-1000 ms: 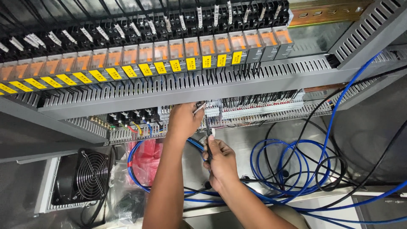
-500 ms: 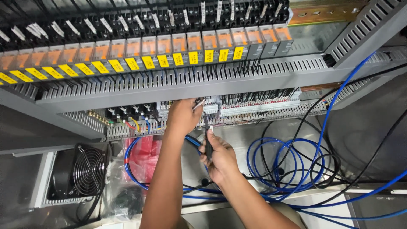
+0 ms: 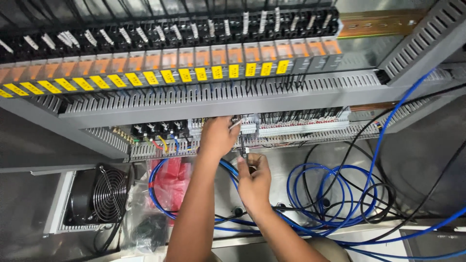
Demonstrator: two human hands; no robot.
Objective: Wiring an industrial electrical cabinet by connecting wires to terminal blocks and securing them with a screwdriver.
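Around the terminal strip (image 3: 291, 127) room is tight: the grey slotted duct (image 3: 233, 99) overhangs it, and black wires (image 3: 301, 116) drop across. Below, coiled blue cable (image 3: 335, 194) crowds the right side, a red bag (image 3: 172, 182) the left. Bare panel (image 3: 286, 165) between them leaves a passage.
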